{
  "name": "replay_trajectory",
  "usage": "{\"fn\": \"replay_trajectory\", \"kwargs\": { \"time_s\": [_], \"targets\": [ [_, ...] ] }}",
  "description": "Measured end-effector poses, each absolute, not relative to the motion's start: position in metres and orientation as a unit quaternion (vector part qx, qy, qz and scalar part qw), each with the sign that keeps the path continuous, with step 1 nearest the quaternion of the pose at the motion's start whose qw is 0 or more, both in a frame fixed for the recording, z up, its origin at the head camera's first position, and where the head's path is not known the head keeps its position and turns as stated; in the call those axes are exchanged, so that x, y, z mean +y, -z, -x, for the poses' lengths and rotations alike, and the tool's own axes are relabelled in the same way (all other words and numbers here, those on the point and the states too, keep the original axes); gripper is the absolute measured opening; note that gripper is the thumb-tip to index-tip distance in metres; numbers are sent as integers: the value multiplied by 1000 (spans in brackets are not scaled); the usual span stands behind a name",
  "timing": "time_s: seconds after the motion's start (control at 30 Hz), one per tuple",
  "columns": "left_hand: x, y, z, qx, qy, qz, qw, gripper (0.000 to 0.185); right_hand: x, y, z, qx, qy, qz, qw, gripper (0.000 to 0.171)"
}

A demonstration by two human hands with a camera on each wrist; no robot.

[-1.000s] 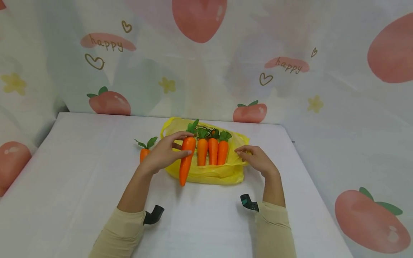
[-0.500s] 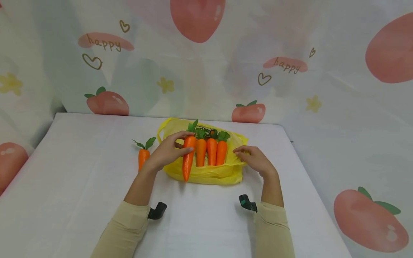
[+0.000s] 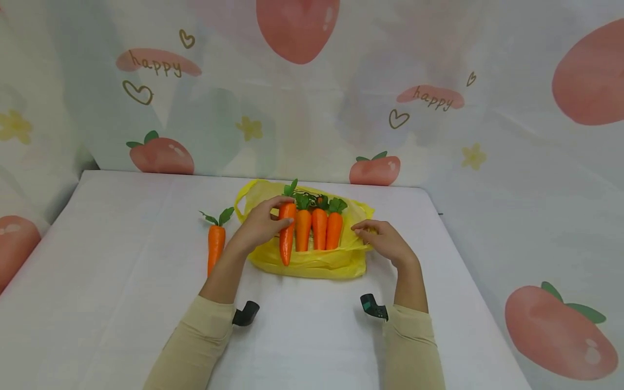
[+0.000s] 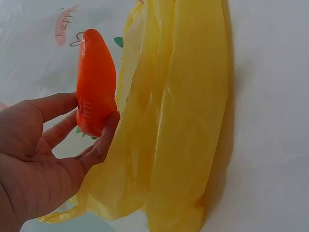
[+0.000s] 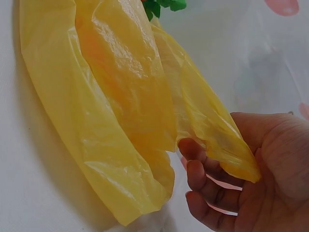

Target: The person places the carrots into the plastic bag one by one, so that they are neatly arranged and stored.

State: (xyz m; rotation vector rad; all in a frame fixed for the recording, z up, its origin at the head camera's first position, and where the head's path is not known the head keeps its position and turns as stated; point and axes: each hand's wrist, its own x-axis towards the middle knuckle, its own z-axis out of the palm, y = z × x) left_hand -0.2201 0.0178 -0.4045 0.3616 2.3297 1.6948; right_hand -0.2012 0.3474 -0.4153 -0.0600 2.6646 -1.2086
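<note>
1. Your left hand [image 3: 260,226] had its grip closed around a carrot [image 3: 286,234], thumb and fingers pinching the upper part, the tip pointing back toward you over the yellow bag [image 3: 312,262].
2. Your right hand [image 3: 385,241] pinched the bag's edge [image 5: 227,145] in a closed grip, lifting it.
3. Just right of the gripped carrot, three carrots [image 3: 319,228] stood side by side in the bag.
4. A lone carrot [image 3: 214,244] lay on the worktop [image 3: 122,244], left of your left grip.
</note>
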Motion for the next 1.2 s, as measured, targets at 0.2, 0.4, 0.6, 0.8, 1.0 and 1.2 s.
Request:
{"fn": "replay_trajectory", "kwargs": {
  "time_s": [0.2,0.4,0.6,0.8,1.0,1.2],
  "targets": [
    [24,402,225,809,-562,-109,132,55,348,414,200,904,412,16,110,33],
    [28,404,235,824,-542,-105,128,57,347,413,200,905,412,16,108,32],
    [31,409,242,838,-526,-95,113,55,347,413,199,905,412,20,105,31],
    [36,415,247,839,-527,-80,113,57,346,415,199,904,414,18,107,31],
    [41,422,250,832,-539,-68,109,59,344,414,198,904,414,17,107,31],
    [43,428,251,834,-536,-68,107,59,344,414,197,901,419,21,108,31]
  ]
}}
